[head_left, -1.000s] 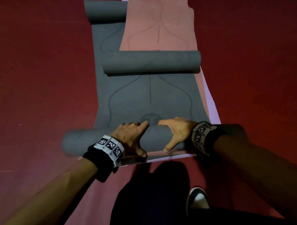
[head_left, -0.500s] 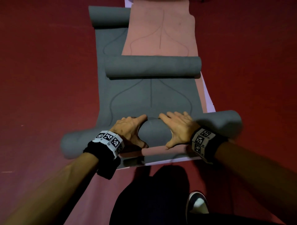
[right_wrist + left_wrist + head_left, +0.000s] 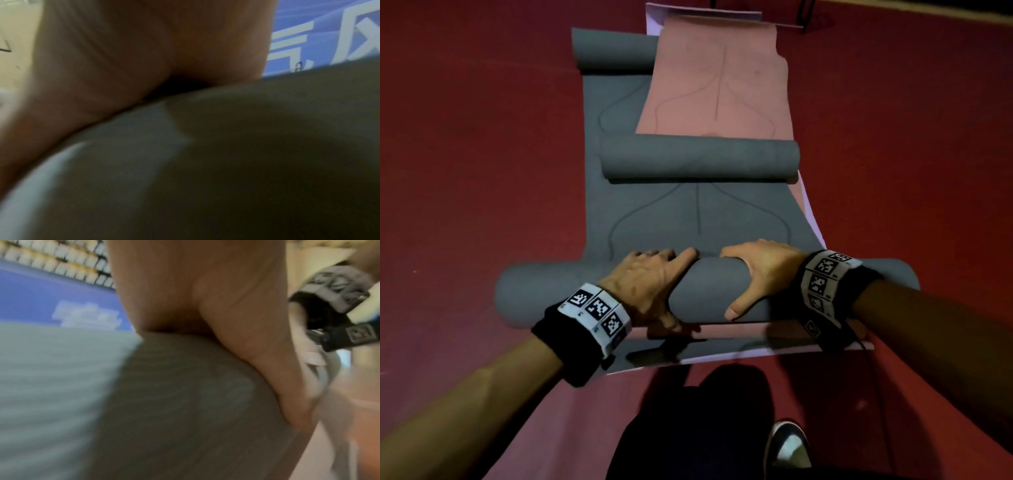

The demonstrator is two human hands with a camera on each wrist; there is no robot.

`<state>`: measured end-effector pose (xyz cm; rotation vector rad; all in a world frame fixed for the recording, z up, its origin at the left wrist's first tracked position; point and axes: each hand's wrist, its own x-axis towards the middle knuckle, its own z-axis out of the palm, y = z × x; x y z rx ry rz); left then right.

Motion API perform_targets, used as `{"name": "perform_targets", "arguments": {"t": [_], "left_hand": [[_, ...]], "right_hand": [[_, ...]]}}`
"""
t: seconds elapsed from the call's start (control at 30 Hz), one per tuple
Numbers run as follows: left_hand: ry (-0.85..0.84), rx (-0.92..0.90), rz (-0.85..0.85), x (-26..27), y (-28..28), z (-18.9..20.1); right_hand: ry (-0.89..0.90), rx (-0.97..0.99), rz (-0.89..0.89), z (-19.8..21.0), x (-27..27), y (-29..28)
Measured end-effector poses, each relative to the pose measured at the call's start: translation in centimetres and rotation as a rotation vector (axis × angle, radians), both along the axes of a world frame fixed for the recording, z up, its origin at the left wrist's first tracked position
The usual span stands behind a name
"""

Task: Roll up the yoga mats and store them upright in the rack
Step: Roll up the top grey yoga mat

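Your left hand (image 3: 650, 291) and right hand (image 3: 763, 274) lie side by side on the middle of the near roll (image 3: 709, 291), palms draped over its top. The fingers reach over the far side and curve with the roll, while both thumbs hang down the near face. It reads as pressing rather than gripping. In both wrist views the palm sits against grey mat and the fingertips are hidden, so you cannot tell there how they lie.

Just beyond your fingertips the grey mat (image 3: 698, 219) lies flat up to a second grey roll (image 3: 698, 161). Past that, a pink mat (image 3: 719, 78) lies flat, and a third roll (image 3: 613, 51) sits at the far left. The near roll's ends stick out past the flat strip on both sides, over the open red floor (image 3: 482, 154). Under your thumbs a pink edge and a pale sheet (image 3: 722, 353) show. Your shoe (image 3: 787, 448) is behind, near your right wrist.

Since half a second ago the roll has travelled forward with your hands — a second ago its right end was still not visible, and the printed emblem by your fingers is now rolled under.

The roll is plain grey and even. The flat part carries thin curved lines and a centre line.
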<state>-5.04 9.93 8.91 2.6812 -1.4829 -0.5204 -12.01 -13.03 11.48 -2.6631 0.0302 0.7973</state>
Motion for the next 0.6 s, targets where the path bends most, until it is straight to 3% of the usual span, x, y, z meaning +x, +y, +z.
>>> {"name": "perform_targets", "arguments": {"t": [0.13, 0.27, 0.37, 0.43, 0.53, 0.6], "left_hand": [[0.191, 0.013, 0.053, 0.8, 0.1, -0.3], [0.313, 0.054, 0.139, 1.6, 0.1, -0.8], [0.372, 0.064, 0.139, 1.5, -0.1, -1.1], [0.318, 0.059, 0.111, 0.9, -0.3, -1.2], [0.063, 0.084, 0.014, -0.4, -0.6, -1.6], [0.045, 0.061, 0.011, -0.5, -0.9, -1.4]], "right_hand": [[0.089, -0.003, 0.048, 0.3, 0.2, 0.7], [-0.115, -0.267, 0.235, -1.7, -1.7, 1.1], [-0.08, -0.221, 0.188, -2.4, -1.5, 1.2], [-0.034, -0.162, 0.141, -2.2, -0.9, 0.8], [0.05, -0.047, 0.025, -2.1, -0.6, 0.0], [0.082, 0.017, 0.0, -2.0, -0.6, -0.4]]}}
